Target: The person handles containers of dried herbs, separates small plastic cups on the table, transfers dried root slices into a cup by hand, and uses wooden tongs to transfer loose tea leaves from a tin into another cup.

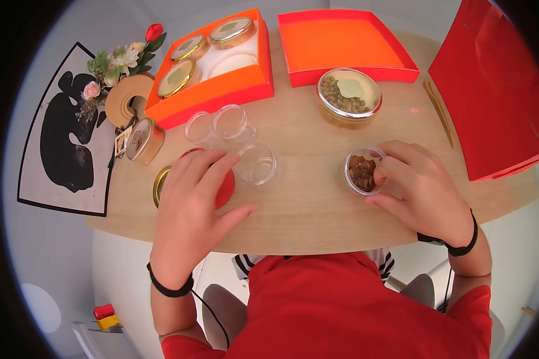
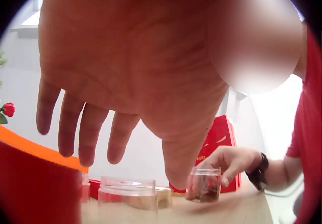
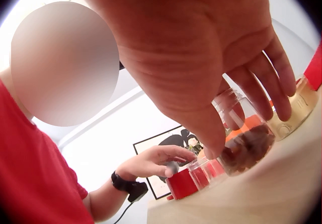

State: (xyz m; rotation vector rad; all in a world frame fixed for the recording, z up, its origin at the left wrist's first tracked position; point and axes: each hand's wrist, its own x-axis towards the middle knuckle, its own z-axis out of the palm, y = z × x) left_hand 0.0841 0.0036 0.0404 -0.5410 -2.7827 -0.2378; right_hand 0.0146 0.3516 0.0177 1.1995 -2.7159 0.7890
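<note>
In the head view my left hand [image 1: 191, 197] hovers with spread fingers over a red round container [image 1: 224, 191] and a gold-rimmed piece [image 1: 160, 186], both partly hidden. The left wrist view shows its palm and straight fingers holding nothing. My right hand [image 1: 419, 185] grips a small clear jar [image 1: 348, 179] without a lid. Brown dried pieces [image 1: 361, 172] lie inside. The thumb is at the jar's near side, and one curled finger overlaps its mouth. Through the clear wall, the right wrist view shows a finger [image 3: 234, 117] above the brown pieces.
Clear jars [image 1: 256, 164] stand beside the left hand. Behind are an orange-red box [image 1: 212, 99] of gold-lidded jars, its orange-red lid [image 1: 341, 45] and a jar of green-brown balls [image 1: 344, 119]. At right are a red bag [image 1: 497, 96] and wooden tongs [image 1: 440, 113]; flowers [image 1: 123, 63] stand left.
</note>
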